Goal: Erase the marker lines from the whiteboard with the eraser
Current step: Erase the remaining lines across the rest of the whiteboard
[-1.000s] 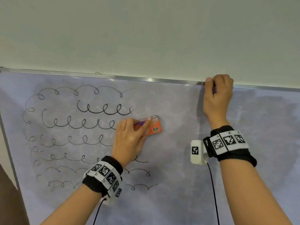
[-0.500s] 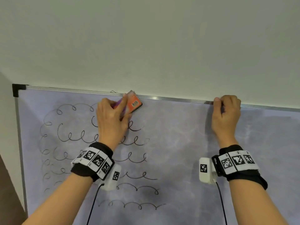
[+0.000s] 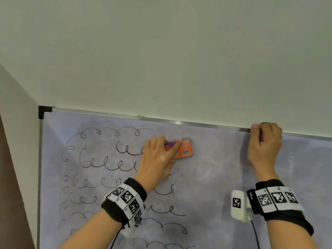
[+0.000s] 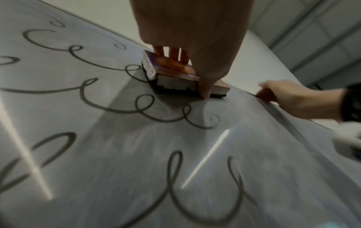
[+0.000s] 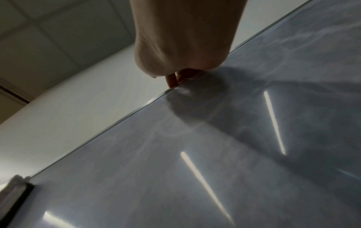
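Whiteboard [image 3: 215,186] hangs on a pale wall [image 3: 161,60]; aluminium top frame [image 3: 179,122] runs slightly downhill to the right, with a black corner cap [image 3: 44,110] at upper left. Left frame edge is close to a brown strip at the picture's side.

Left hand [image 3: 158,160] grips the eraser [image 3: 185,150], thumb along its upper edge, fingers curled over the back. The eraser is orange and purple with a barcode label, pressed flat to the board just below the top frame and at the right end of the second row of loops.

Marker lines [image 3: 107,164]: looped rows fill the board's left half, from near the top frame down past the lower picture edge. To the right of the eraser the board is smeared grey with no lines visible, open as far as the right hand [image 3: 264,146].

Right hand is closed on the top frame, fingers hooked over it, well apart from the eraser.

Left wrist view adds: the eraser's dark felt [image 4: 175,91] sits in contact with the board, thumb tip [image 4: 205,94] touching the board beside it; a loop runs under the felt's left corner. Right wrist view adds: fingertips [image 5: 171,80] on the frame lip, ceiling panels [image 5: 58,30] above. Neither shows in the head view.
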The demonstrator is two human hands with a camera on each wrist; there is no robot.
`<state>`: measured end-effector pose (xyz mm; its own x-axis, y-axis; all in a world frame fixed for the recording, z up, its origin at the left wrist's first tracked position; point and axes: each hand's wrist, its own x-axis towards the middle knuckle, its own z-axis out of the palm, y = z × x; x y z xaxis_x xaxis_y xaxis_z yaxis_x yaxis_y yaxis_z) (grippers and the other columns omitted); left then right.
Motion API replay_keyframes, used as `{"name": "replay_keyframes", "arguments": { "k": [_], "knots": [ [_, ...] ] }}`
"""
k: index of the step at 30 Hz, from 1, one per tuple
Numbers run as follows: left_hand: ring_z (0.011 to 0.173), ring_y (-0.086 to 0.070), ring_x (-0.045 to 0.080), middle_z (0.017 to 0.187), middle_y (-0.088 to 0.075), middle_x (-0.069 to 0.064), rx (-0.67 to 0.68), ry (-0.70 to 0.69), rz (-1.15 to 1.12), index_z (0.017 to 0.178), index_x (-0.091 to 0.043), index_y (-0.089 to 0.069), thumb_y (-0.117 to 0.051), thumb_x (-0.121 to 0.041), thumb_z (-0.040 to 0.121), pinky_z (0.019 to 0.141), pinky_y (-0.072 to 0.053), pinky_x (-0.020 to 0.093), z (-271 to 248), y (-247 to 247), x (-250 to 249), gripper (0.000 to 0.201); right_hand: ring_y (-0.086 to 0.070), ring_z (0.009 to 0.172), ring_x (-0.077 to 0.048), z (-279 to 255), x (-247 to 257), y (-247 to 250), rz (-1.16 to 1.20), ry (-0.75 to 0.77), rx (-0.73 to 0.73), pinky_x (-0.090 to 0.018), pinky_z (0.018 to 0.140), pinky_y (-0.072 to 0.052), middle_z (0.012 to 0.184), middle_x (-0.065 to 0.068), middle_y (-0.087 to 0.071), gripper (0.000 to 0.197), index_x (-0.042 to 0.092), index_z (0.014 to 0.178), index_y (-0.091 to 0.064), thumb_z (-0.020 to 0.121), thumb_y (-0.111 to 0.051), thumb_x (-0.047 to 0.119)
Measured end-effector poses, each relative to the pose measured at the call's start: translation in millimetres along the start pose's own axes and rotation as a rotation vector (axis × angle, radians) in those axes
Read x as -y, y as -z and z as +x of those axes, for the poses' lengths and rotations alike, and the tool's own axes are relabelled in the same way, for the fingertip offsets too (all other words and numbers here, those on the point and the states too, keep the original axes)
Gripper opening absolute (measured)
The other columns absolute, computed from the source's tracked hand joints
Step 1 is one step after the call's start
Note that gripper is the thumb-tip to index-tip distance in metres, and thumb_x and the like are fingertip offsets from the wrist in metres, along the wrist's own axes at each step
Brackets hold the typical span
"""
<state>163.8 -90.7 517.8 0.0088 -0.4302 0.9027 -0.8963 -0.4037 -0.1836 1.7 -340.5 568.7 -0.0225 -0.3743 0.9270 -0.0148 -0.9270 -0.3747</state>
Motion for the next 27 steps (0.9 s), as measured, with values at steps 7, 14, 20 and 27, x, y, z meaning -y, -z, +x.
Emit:
{"name": "replay_keyframes", "arguments": {
  "k": [7,14,20,27],
  "knots": [
    [0.079,-0.037,0.022,0.089,-0.044,0.011,-0.137,0.323,-0.093,0.129,-0.017,-0.056,-0.067,-0.034,0.08,0.066,-0.035,0.034,-1,9,33,0.054,-0.039,0.086,-0.017,2,1,3,0.009,0.016,0.036,-0.025,0.069,-0.028,0.085,-0.014,-0.052,0.036,0.0,0.079,-0.054,0.096,-0.042,0.029],
    [0.083,-0.038,0.023,0.091,-0.045,0.011,-0.206,0.472,-0.127,0.132,-0.016,-0.052,-0.08,-0.02,0.073,0.066,-0.042,0.041,-19,16,49,0.066,-0.041,0.086,-0.023,1,9,-5,-0.019,-0.014,0.009,-0.027,0.073,-0.027,0.084,-0.016,-0.053,0.038,0.0,0.077,-0.054,0.095,-0.043,0.032],
    [0.076,-0.039,0.022,0.088,-0.046,0.01,0.032,0.059,-0.019,0.133,-0.019,-0.048,-0.078,-0.02,0.072,0.065,-0.034,0.034,-36,18,36,0.068,-0.034,0.083,-0.011,-17,50,-43,0.052,0.038,0.026,-0.031,0.071,-0.028,0.079,-0.009,-0.051,0.033,0.006,0.073,-0.051,0.096,-0.046,0.029],
    [0.08,-0.038,0.021,0.089,-0.045,0.01,-0.045,0.239,0.002,0.131,-0.015,-0.057,-0.071,-0.026,0.081,0.065,-0.036,0.034,-33,33,67,0.053,-0.032,0.083,-0.008,-29,81,-70,0.109,0.096,0.08,-0.026,0.072,-0.025,0.082,0.001,-0.046,0.03,0.008,0.076,-0.053,0.096,-0.045,0.029]
  ]
}}
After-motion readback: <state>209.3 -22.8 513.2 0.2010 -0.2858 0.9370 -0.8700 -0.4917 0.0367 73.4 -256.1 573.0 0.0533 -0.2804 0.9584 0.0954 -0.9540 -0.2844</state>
